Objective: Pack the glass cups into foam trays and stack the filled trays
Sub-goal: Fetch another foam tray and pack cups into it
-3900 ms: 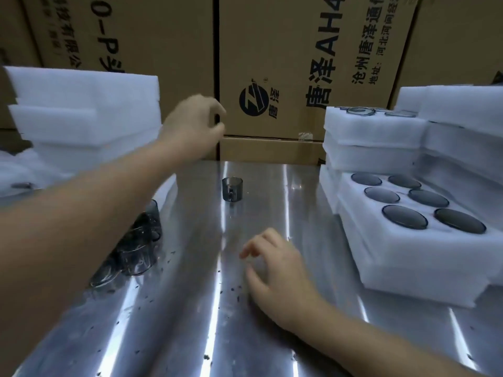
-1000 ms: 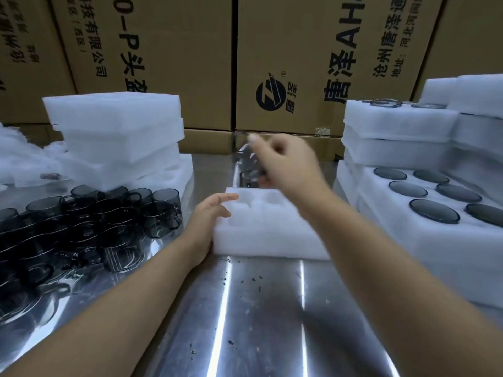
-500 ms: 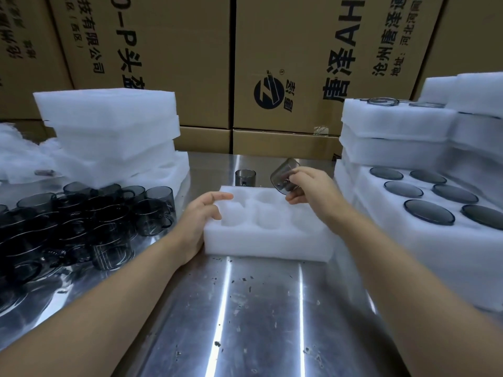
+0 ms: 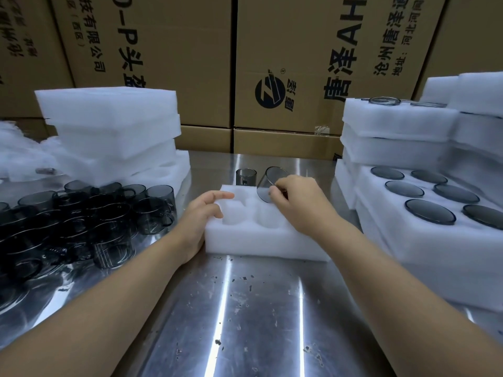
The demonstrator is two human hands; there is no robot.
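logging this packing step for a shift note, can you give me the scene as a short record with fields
left hand: left hand rests on the left edge of the white foam tray
right hand: right hand holds a smoky grey glass cup, tilted over the tray's far pockets
tray pockets: those visible are empty
behind tray: second smoky glass cup, upright on the steel table
left side: cluster of loose dark glass cups; stack of white foam trays
right side: filled foam trays, stacked
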